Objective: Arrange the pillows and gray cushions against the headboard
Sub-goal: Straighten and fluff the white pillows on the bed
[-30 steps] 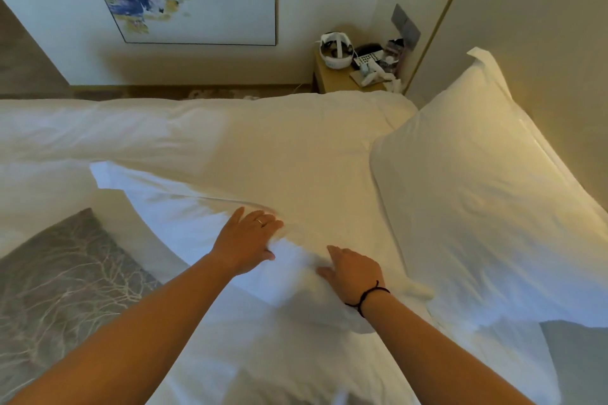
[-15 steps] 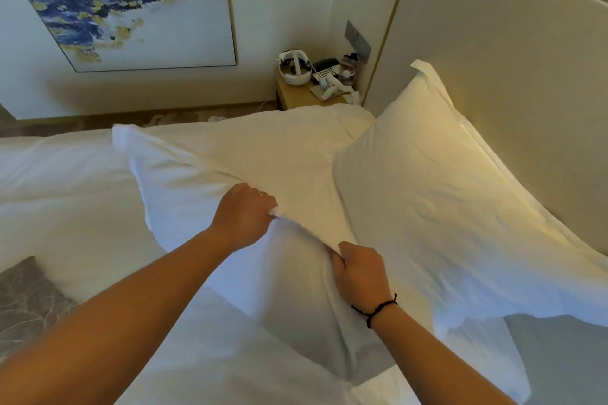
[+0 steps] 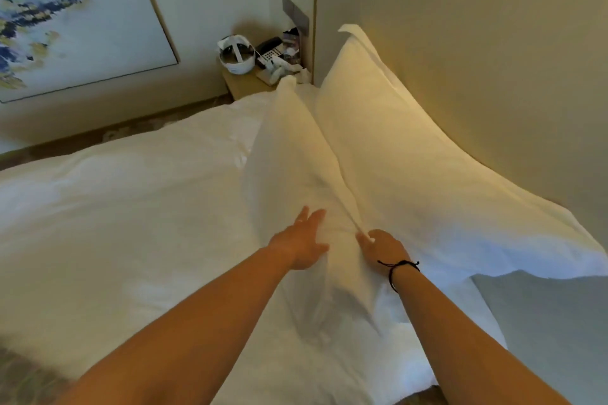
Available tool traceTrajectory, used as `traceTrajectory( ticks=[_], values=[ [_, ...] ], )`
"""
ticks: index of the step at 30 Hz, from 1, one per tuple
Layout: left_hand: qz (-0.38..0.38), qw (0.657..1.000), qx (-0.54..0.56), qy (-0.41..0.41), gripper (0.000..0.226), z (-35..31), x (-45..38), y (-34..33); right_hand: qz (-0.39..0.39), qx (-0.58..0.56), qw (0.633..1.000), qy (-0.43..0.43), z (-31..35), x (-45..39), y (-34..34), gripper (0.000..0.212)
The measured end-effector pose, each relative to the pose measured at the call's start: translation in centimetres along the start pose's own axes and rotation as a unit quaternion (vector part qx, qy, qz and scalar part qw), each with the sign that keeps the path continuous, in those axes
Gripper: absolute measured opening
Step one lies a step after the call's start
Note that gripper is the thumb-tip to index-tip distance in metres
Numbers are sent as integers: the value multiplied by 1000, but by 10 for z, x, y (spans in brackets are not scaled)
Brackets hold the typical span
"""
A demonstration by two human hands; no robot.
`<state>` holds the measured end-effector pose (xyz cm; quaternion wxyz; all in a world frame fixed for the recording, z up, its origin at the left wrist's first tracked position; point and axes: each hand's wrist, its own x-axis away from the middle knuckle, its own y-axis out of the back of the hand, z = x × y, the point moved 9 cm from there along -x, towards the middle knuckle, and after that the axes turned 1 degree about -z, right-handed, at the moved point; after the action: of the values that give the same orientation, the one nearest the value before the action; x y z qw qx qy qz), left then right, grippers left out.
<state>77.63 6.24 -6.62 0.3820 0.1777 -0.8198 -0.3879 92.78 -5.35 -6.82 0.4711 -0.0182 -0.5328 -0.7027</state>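
Observation:
A white pillow (image 3: pixel 411 154) leans against the beige headboard (image 3: pixel 477 59) on the right. A second white pillow (image 3: pixel 289 154) stands on edge in front of it, tilted toward the first. My left hand (image 3: pixel 301 242) lies flat against this second pillow's near face, fingers spread. My right hand (image 3: pixel 383 246), with a black band on its wrist, pinches the pillow's upper seam between thumb and fingers. A corner of a gray patterned cushion (image 3: pixel 23 371) shows at the bottom left edge.
The white duvet (image 3: pixel 115 207) covers the bed to the left. A wooden nightstand (image 3: pixel 245 84) at the far corner holds a white headset, a telephone and small items. A framed painting (image 3: pixel 65 20) hangs on the far wall. A gray surface (image 3: pixel 543 322) shows at bottom right.
The second pillow was lifted off the bed and swung right, up against the first pillow. My left hand let go of its edge and now lies flat on it. The view turned right.

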Motion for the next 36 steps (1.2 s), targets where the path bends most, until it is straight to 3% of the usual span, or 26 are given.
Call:
traceTrajectory(
  ticks=[4,10,14,16,19,25,31,36],
  values=[
    [-3,999,47,11,71,6,5,-55,-18,24,999,43,-9,14,-22,51],
    [-37,994,104,-12,69,20,7,-43,-70,0,997,26,-17,26,-19,50],
    [-57,979,193,37,62,70,40,-49,-151,66,971,171,45,45,-15,66],
    [-66,966,232,94,56,115,70,-63,-151,122,947,256,84,62,-36,72],
    [-108,932,279,203,44,201,135,-88,-42,172,926,332,129,81,-104,70],
    [-178,833,361,380,36,341,284,-138,181,168,886,392,192,127,-250,58],
    [-257,725,415,486,31,432,415,-189,309,256,812,424,259,180,-396,51],
    [-276,666,447,529,33,480,487,-238,404,304,765,399,307,215,-513,43]
  ],
)
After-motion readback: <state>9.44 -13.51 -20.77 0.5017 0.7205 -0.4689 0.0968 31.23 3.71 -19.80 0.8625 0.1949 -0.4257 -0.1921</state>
